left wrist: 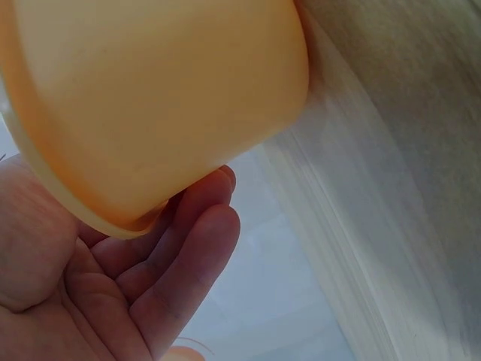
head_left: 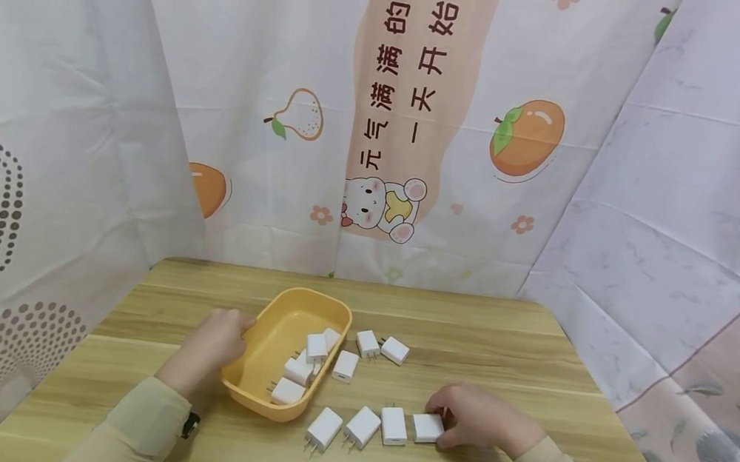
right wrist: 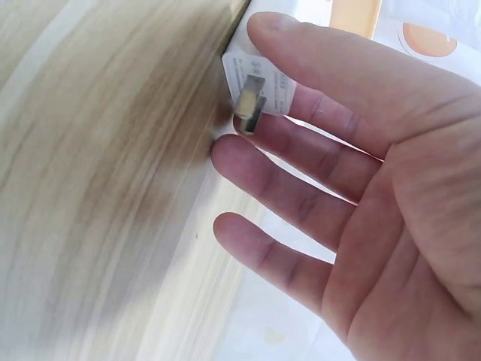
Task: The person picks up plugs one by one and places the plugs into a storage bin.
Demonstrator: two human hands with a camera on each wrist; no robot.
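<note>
A yellow plastic basket (head_left: pixel 260 401) stands left of centre on the table, with several white charger plugs (head_left: pixel 287 392) heaped along its right side. My left hand (head_left: pixel 215 342) grips the basket's left rim; in the left wrist view its fingers curl beneath the lip of the basket (left wrist: pixel 173 98). At the right end of a front row of plugs, my right hand (head_left: pixel 475 418) pinches a white charger plug (head_left: pixel 427 428) between thumb and fingers. The right wrist view shows the metal prongs of this plug (right wrist: pixel 250 105) pointing toward the palm, with the plug at the tabletop.
To the left of the held plug lie more charger plugs (head_left: pixel 362 427) in a row. Behind them, a loose group of plugs (head_left: pixel 368 344) lies just right of the basket. The wood-grain table (head_left: pixel 487 339) ends at printed curtains (head_left: pixel 268 176) at the back and sides.
</note>
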